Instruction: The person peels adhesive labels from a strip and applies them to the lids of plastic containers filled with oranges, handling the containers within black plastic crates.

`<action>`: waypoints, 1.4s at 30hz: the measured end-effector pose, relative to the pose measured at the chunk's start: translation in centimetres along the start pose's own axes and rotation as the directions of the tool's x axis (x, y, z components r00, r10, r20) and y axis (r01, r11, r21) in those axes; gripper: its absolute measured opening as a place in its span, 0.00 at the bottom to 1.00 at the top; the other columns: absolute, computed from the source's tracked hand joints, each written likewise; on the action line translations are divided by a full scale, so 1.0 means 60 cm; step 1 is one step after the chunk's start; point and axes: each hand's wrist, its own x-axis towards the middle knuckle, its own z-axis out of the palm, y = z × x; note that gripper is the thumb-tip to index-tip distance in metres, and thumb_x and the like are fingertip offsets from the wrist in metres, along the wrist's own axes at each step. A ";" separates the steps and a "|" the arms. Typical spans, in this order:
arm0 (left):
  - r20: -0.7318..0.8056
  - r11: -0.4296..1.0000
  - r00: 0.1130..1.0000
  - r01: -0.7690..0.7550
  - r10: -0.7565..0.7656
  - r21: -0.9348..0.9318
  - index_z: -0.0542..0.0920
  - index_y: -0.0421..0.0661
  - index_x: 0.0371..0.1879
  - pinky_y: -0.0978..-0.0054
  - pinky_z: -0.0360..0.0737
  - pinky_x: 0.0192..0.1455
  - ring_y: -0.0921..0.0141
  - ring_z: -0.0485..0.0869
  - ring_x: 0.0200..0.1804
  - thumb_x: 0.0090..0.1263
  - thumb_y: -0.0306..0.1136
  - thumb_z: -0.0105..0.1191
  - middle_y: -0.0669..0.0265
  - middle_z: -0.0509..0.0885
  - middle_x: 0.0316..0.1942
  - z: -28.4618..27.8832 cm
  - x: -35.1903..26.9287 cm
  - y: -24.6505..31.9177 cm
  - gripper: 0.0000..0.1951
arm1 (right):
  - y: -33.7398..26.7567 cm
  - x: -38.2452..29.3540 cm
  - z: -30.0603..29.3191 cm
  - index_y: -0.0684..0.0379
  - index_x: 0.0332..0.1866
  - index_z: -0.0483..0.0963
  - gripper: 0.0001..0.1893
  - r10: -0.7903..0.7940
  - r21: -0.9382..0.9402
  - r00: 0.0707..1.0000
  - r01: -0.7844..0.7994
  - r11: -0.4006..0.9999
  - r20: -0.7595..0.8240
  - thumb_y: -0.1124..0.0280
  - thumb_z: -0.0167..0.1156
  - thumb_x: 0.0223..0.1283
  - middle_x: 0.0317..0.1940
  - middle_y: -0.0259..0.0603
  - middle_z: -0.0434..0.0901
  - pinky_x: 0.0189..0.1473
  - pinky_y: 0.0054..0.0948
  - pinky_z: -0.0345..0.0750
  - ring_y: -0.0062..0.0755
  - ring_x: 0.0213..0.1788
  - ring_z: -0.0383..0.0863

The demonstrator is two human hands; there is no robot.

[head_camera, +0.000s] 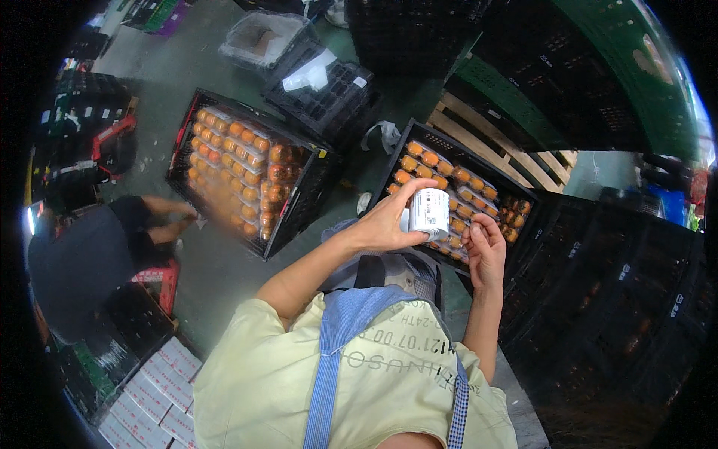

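Note:
My left hand (387, 221) grips a roll of white printed labels (429, 210), thumb on the near side and fingers over the far side. Just to the right, my right hand (485, 252) is raised with its thumb against curled fingers; whether a label is pinched there is too small to tell. Both hands are above a black plastic crate (412, 128) holding rows of orange fruit in clear plastic packs (429, 159). The roll and my hands hide part of these packs.
Left of me stands another black crate (291, 210) full of similar fruit packs (230, 163). A person (84, 258) reaches towards it. Stacked dark crates (606, 292) flank my right side, and a wooden pallet (505, 151) lies beyond. White cartons (151, 393) are at lower left.

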 end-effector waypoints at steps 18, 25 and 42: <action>-0.098 0.918 0.989 0.137 -0.109 0.373 0.61 0.49 0.62 0.66 0.69 0.56 0.62 0.74 0.50 0.41 0.33 0.60 0.56 0.73 0.44 -0.092 -0.033 0.024 0.42 | 0.010 0.027 -0.149 0.61 0.55 0.72 0.19 -0.635 -0.931 0.770 0.271 0.245 0.057 0.80 0.46 0.58 0.50 0.47 0.77 0.59 0.34 0.66 0.41 0.54 0.73; -0.042 0.877 0.999 0.009 0.013 0.480 0.64 0.45 0.61 0.67 0.68 0.57 0.63 0.73 0.50 0.37 0.32 0.58 0.59 0.72 0.47 -0.163 -0.054 0.072 0.41 | 0.054 -0.006 -0.424 0.51 0.65 0.64 0.24 -0.231 -0.902 0.878 -0.432 -0.005 -0.419 0.73 0.47 0.63 0.64 0.47 0.65 0.63 0.38 0.63 0.43 0.66 0.62; 0.312 0.722 0.944 -0.290 0.108 0.629 0.64 0.44 0.61 0.61 0.63 0.61 0.55 0.69 0.53 0.35 0.31 0.60 0.55 0.72 0.47 -0.098 -0.026 0.177 0.43 | -0.049 0.021 0.002 0.63 0.31 0.76 0.09 -0.015 -0.413 0.857 0.264 0.871 0.516 0.67 0.63 0.55 0.33 0.34 0.76 0.41 0.24 0.71 0.21 0.38 0.74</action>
